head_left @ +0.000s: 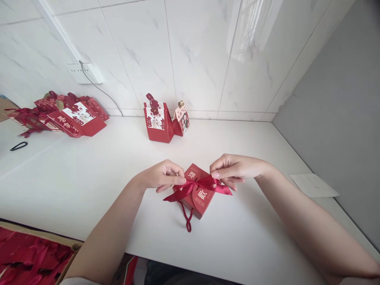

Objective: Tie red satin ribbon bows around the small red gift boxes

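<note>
A small red gift box (203,198) with pale lettering lies on the white table in front of me, turned at an angle. Across its top runs a red satin ribbon (184,191), tied into a bow at the middle. My left hand (165,175) pinches the bow's left loop between thumb and fingers. On the other side, my right hand (228,169) pinches the right loop. Both ribbon tails hang free past the box edges. A twisted red cord (187,221) with a looped end trails from the box's near side.
Two standing red boxes, a larger one (159,124) and a smaller one (181,120), are near the tiled wall. Several red boxes (78,120) lie piled at the left. A black loop (19,146) and a white paper (313,185) lie at opposite sides. A carton (68,263) holds red items.
</note>
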`<state>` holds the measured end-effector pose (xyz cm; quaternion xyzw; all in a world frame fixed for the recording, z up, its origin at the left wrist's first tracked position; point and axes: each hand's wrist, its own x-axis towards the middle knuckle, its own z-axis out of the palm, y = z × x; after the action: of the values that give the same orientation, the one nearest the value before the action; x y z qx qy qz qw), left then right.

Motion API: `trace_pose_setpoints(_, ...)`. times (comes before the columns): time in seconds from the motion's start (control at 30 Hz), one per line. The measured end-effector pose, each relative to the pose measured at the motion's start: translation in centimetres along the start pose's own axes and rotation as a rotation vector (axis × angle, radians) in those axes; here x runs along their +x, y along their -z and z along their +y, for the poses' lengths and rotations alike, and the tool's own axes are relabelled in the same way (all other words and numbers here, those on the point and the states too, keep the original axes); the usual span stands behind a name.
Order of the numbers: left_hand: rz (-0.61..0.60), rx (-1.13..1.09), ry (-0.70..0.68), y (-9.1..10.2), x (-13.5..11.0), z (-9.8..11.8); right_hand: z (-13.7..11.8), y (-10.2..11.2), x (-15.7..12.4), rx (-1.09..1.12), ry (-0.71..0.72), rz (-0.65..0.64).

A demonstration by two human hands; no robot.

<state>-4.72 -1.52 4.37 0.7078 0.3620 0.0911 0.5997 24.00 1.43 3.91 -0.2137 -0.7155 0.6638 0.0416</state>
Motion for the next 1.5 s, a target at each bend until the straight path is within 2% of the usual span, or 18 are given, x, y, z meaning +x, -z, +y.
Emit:
trace_pose_setpoints(0.13,-0.059,0.052,0.012,0.2,-0.1,0.1,-0.2,-0.1,0.0,-0.026,-0.007,0.017)
trace_pose_setpoints(0.4,0.011,0.073,0.042,0.3,0.3,0.2,0.0,-0.3,0.4,-0.084,-0.008,0.002)
trace_pose_setpoints(0.5,0.165,0.106,0.013,0.8,-0.2,0.0,-0.1,-0.3,0.2,-0.089,-0.010,0.005)
trace_pose_setpoints(0.57,0.255,0.217,0.040,1.2,-0.9,0.0,-0.3,-0.3,-0.1,-0.104,-0.015,0.011)
trace_pose_setpoints(0.63,0.191,0.360,0.146,1.6,-1.6,0.1,-0.5,-0.3,-0.2,-0.131,-0.027,0.009)
trace_pose_setpoints(0.7,0.034,0.419,0.249,1.6,-2.0,0.3,-0.6,-0.3,-0.3,-0.149,-0.038,-0.007)
trace_pose_setpoints(0.77,-0.097,0.385,0.270,1.3,-2.0,0.5,-0.6,-0.4,-0.4,-0.147,-0.044,-0.027)
trace_pose_setpoints(0.83,-0.161,0.329,0.227,0.9,-1.7,0.7,-0.6,-0.4,-0.4,-0.133,-0.041,-0.039)
trace_pose_setpoints(0.97,-0.195,0.256,0.141,0.6,-1.2,0.6,-0.4,-0.4,-0.3,-0.101,-0.039,-0.057)
trace_pose_setpoints(1.3,-0.253,0.188,0.051,1.3,-0.8,-0.6,0.3,0.2,0.1,-0.026,-0.008,-0.046)
trace_pose_setpoints(1.5,-0.266,0.195,0.061,1.5,-0.7,-1.0,0.7,0.4,0.4,0.074,-0.021,-0.073)
